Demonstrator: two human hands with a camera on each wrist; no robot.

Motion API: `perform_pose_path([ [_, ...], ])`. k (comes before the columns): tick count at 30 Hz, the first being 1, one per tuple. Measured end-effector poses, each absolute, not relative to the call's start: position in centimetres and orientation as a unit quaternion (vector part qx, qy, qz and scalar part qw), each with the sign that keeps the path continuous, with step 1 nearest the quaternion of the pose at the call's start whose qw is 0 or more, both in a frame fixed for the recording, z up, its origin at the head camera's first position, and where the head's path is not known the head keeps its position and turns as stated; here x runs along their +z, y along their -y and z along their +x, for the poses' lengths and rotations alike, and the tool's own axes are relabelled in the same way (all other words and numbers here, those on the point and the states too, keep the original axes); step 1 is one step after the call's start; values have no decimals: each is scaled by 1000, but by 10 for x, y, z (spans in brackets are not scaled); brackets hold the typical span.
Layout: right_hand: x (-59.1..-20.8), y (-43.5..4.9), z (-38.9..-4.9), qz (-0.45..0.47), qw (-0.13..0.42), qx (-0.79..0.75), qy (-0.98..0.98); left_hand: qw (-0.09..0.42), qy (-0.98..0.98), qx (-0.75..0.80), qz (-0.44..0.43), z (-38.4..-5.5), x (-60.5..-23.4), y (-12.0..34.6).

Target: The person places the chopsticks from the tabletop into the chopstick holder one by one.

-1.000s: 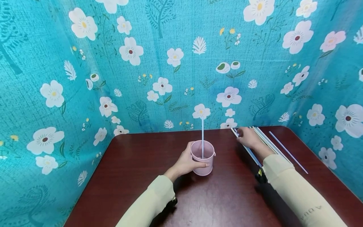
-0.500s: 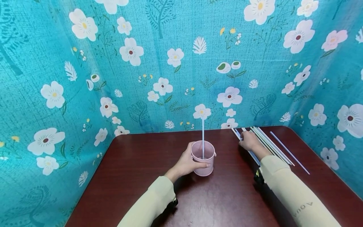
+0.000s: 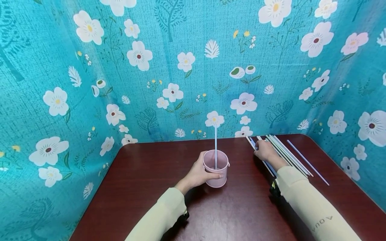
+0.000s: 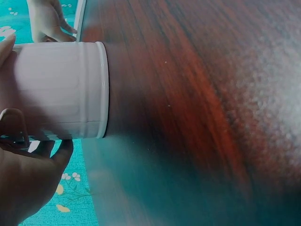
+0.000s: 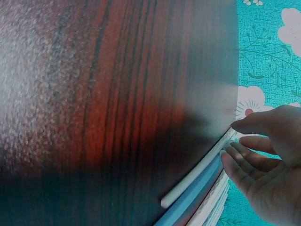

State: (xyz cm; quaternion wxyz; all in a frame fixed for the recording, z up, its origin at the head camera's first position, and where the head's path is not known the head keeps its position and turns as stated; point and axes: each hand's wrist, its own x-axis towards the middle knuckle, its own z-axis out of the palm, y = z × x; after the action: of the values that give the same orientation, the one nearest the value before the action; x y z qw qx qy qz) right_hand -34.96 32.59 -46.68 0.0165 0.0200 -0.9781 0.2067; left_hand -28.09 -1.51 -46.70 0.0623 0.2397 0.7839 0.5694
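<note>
My left hand (image 3: 197, 173) grips a small pink bucket (image 3: 216, 182) from its left side, the thumb across the front. The bucket stands upright on the table, and its wire handle (image 4: 16, 113) shows in the left wrist view. One pale blue straw (image 3: 215, 140) stands nearly vertical inside it. At the back right, my right hand (image 3: 265, 150) pinches a white straw (image 5: 193, 178) between thumb and fingers, low over the table. Right alongside that one lies a blue straw (image 5: 190, 192). The hand partly covers the straws' far ends.
Several white and greenish straws (image 3: 291, 157) lie side by side just right of my right hand. Farther right, a single purple straw (image 3: 307, 162) lies apart. A teal flowered cloth (image 3: 181, 83) hangs behind and beside the dark red table (image 3: 144, 187).
My right hand has come down onto the straws and closed on a white one, which has shifted slightly off the blue straw. The left hand and bucket have stayed put.
</note>
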Motion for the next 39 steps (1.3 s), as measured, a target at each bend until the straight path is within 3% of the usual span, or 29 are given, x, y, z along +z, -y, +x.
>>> perform_pose_path([
  [15, -472, -315, -360, 37, 34, 193, 980, 61, -785, 567, 241, -280, -466, 17],
  [39, -468, -305, -374, 21, -12, 176, 984, 65, -782, 570, 243, -279, -466, 15],
])
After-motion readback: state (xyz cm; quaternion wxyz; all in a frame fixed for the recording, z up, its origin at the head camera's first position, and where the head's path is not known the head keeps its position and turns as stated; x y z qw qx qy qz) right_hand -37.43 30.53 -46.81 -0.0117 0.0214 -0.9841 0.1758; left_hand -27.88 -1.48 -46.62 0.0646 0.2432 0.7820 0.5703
